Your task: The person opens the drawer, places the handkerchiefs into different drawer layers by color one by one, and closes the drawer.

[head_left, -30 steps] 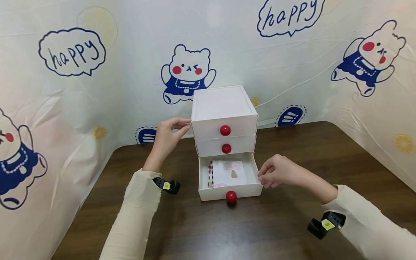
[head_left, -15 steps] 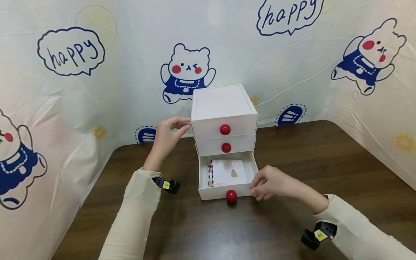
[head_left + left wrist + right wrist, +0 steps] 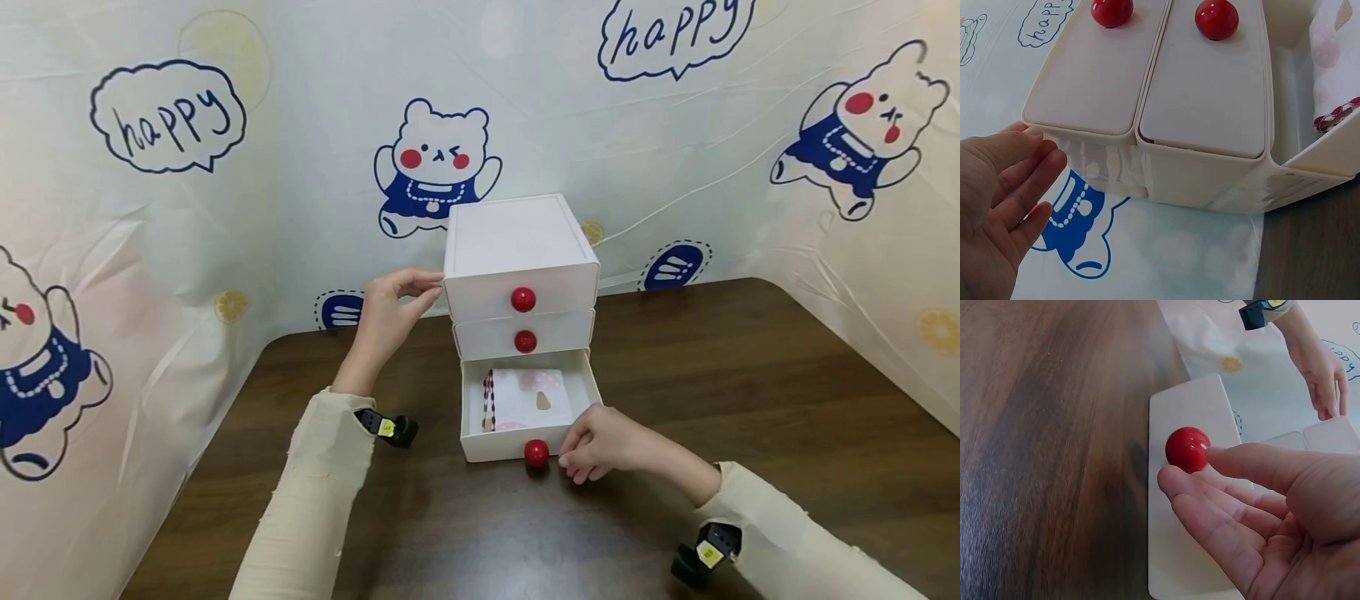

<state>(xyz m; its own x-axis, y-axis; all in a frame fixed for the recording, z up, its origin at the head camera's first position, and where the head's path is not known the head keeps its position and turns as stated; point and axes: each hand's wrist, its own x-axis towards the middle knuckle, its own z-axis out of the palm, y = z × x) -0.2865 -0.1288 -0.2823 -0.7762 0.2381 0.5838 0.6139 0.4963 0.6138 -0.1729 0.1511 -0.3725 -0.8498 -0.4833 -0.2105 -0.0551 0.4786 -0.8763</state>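
A white three-drawer box [image 3: 517, 237] stands on the table, with its bottom drawer [image 3: 495, 447] pulled out. Inside that drawer lies a folded white cloth [image 3: 517, 396] with pink patches and a checked edge. My left hand [image 3: 382, 325] touches the box's upper left front edge; in the left wrist view its thumb and fingertips meet the corner, fingers loosely extended. My right hand [image 3: 611, 442] is just right of the bottom drawer's red knob [image 3: 536, 453]. In the right wrist view, thumb and fingertips lie spread right at this round knob [image 3: 1186, 449], not curled round it.
The two upper drawers, each with a red knob [image 3: 523, 299], are pushed in. Behind the dark wooden table [image 3: 712, 350] hangs a pale curtain [image 3: 315, 150] printed with bears and lettering. A thin white cord [image 3: 675, 202] runs down the curtain.
My right hand has moved left and toward me, from the drawer's right side along its front to the red knob. The left hand stays at the box's edge.
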